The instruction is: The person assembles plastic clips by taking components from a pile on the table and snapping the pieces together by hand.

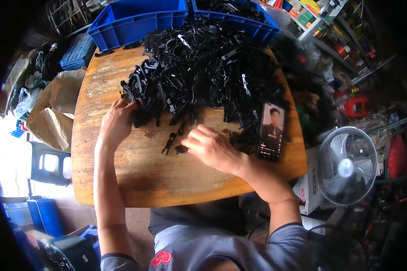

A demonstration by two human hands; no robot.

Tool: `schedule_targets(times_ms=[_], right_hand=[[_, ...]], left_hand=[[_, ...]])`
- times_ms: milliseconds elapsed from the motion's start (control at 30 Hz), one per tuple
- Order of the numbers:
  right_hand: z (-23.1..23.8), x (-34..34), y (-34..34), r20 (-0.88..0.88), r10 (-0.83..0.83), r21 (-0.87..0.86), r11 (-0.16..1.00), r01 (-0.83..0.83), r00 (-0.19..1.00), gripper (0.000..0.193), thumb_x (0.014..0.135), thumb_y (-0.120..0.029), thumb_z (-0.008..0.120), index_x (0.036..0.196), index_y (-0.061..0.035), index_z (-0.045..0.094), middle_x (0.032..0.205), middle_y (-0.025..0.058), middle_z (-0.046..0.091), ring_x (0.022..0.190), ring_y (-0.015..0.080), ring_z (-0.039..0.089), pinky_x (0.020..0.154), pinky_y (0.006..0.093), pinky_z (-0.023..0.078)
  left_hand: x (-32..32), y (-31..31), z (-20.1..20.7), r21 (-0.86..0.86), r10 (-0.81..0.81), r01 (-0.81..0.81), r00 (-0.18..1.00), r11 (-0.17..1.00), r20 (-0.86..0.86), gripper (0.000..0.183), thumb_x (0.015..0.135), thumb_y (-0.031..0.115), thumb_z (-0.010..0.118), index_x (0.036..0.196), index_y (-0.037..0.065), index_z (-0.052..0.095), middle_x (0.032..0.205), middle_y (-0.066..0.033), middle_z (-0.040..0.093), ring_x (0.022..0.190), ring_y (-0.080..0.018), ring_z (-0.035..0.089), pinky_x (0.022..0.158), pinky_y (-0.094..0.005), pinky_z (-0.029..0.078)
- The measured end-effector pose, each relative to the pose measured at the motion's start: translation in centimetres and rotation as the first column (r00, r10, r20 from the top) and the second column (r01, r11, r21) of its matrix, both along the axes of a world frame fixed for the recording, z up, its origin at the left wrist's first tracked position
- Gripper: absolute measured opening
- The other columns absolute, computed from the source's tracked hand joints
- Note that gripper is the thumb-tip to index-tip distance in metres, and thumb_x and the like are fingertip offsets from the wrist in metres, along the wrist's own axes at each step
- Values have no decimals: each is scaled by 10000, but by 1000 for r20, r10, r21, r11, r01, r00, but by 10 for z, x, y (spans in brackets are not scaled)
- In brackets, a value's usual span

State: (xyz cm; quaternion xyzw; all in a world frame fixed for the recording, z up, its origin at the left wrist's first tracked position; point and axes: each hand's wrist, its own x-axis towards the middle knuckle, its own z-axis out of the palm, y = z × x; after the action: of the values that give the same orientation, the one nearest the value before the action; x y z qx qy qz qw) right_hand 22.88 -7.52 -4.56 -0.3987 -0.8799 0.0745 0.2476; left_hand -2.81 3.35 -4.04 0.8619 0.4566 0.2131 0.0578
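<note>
A large heap of small black plastic parts [190, 67], some with pale or metallic strips, covers the far half of the wooden table [122, 176]. My left hand [116, 123] is at the heap's left near edge, fingers bent in among the parts; what they grip is hidden. Right of the table's middle, my right hand [212, 148] has its fingers curled together, with a small dark part [181, 149] at the fingertips. Between the hands, a loose black part [169, 143] lies on the wood, just short of the heap.
Two blue bins [140, 22] [239, 20] stand behind the heap; the right one holds black parts. A phone [271, 131] showing a video lies at the table's right. Beyond that edge is a fan [347, 166]. Brown paper sacks [54, 117] and a stool [50, 163] are left.
</note>
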Motion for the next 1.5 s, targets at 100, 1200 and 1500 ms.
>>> schedule_targets(times_ms=[100, 1200, 1500], right_hand=[[3, 4, 0, -19, -57, -24, 998, 56, 998, 238, 698, -53, 695, 915, -28, 602, 833, 77, 531, 820, 241, 524, 728, 335, 470], [19, -11, -7, -767, -399, -580, 765, -278, 503, 160, 871, -118, 633, 935, -3, 542, 789, 34, 594, 723, 77, 576, 653, 226, 496], [36, 14, 3, -367, -11, -121, 992, -36, 930, 157, 754, -16, 703, 829, -17, 565, 802, 73, 587, 685, 206, 596, 585, 287, 470]], left_hand=[[4, -1, 7, -93, 35, -38, 999, 995, -37, 266, 733, 1, 596, 972, 107, 644, 983, -91, 559, 980, -288, 542, 758, -387, 469], [84, -68, 8, -435, 581, 800, 135, 414, 803, 314, 807, 131, 657, 1071, 31, 519, 991, -80, 627, 928, -196, 592, 817, -327, 467], [56, -48, 32, -528, 34, 437, 746, 728, 665, 168, 750, 36, 660, 914, 17, 625, 725, -34, 629, 650, -70, 566, 618, -246, 464]])
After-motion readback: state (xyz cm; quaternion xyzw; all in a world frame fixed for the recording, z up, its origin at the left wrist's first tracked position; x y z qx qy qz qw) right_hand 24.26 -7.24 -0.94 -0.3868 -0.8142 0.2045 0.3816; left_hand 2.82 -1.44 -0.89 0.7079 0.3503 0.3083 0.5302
